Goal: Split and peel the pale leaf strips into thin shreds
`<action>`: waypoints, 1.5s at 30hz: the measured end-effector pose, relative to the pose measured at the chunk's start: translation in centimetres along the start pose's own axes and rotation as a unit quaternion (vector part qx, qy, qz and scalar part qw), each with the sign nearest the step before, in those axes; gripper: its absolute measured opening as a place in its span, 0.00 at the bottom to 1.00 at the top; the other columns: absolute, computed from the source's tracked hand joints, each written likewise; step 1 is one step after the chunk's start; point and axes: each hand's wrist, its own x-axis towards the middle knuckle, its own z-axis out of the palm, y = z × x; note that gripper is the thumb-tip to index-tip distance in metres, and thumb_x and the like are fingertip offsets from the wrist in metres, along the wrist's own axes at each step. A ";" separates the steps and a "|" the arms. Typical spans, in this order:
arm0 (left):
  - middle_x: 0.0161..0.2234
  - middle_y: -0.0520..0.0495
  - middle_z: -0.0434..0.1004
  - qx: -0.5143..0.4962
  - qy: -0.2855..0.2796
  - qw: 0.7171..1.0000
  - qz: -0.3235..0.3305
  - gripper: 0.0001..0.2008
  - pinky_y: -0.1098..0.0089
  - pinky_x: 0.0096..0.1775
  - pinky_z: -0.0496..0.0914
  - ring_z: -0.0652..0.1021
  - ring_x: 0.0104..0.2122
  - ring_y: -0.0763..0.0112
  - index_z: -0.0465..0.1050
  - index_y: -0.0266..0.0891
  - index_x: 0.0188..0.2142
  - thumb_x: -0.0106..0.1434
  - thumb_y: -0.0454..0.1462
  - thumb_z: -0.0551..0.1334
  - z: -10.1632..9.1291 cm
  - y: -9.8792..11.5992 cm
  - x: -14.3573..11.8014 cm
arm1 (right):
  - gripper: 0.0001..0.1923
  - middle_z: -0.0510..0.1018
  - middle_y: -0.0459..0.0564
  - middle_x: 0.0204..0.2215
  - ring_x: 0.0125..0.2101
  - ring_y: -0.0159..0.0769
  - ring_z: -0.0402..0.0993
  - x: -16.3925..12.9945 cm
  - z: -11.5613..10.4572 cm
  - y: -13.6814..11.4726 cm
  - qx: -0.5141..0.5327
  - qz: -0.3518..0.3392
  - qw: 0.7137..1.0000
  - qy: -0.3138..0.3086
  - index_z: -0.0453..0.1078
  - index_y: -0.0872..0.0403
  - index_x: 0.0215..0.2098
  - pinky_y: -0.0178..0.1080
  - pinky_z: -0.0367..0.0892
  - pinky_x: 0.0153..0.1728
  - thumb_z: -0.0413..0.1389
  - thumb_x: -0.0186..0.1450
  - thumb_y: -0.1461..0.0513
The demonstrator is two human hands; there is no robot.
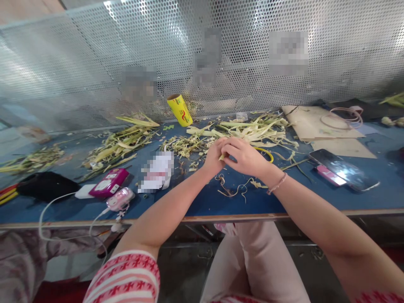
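Both of my hands meet above the middle of the blue table (221,202). My left hand (213,156) and my right hand (244,156) pinch a small pale yellow-green plant strip (222,157) between their fingertips. Most of the strip is hidden by the fingers. A bracelet sits on my right wrist. Thin curled plant fibres (235,188) lie on the table just below the hands. A heap of pale green husk strips (252,128) lies right behind them.
More husk piles (120,145) lie at the back left. A yellow roll (179,110) leans by the perforated metal screen (94,63). A phone (344,170) lies at right, a pink box (109,182), cables and a black pouch (47,185) at left. Cardboard sheets (315,122) lie back right.
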 end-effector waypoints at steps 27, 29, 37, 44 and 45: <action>0.30 0.55 0.73 -0.424 0.035 0.862 -0.276 0.07 0.73 0.35 0.70 0.74 0.28 0.79 0.62 0.40 0.30 0.52 0.32 0.60 -1.3 2.8 1.4 | 0.19 0.71 0.53 0.39 0.45 0.39 0.69 -1.2 -0.1 3.7 0.080 0.054 0.995 -0.017 0.68 0.53 0.38 0.45 0.69 0.46 0.45 0.56 0.76; 0.30 0.55 0.72 -0.445 0.030 0.854 -0.270 0.07 0.73 0.36 0.71 0.73 0.29 0.80 0.62 0.40 0.29 0.53 0.33 0.61 -1.5 2.9 1.4 | 0.18 0.71 0.54 0.41 0.47 0.39 0.68 -1.3 -0.2 4.0 0.073 0.036 0.996 -0.031 0.68 0.53 0.40 0.46 0.68 0.48 0.45 0.58 0.75; 0.26 0.53 0.70 -0.390 0.071 0.880 -0.261 0.12 0.75 0.27 0.67 0.70 0.24 0.80 0.64 0.41 0.28 0.56 0.42 0.66 -1.0 2.4 1.4 | 0.10 0.72 0.54 0.44 0.49 0.42 0.67 -1.3 0.0 4.2 0.028 0.027 0.997 -0.061 0.71 0.51 0.41 0.53 0.66 0.52 0.51 0.65 0.67; 0.26 0.54 0.72 -0.349 0.082 0.898 -0.256 0.11 0.76 0.26 0.66 0.70 0.23 0.80 0.71 0.40 0.33 0.56 0.44 0.66 -0.5 2.4 1.1 | 0.07 0.72 0.54 0.39 0.43 0.40 0.69 -1.2 0.6 3.5 0.018 0.061 0.998 0.003 0.71 0.52 0.35 0.48 0.69 0.47 0.50 0.67 0.64; 0.27 0.53 0.73 -0.346 0.077 0.900 -0.254 0.11 0.76 0.27 0.67 0.71 0.24 0.80 0.71 0.40 0.34 0.56 0.43 0.66 -0.4 2.3 1.1 | 0.07 0.72 0.54 0.38 0.42 0.39 0.70 -1.2 0.7 3.4 0.028 0.074 0.997 0.018 0.71 0.52 0.35 0.47 0.70 0.46 0.51 0.66 0.64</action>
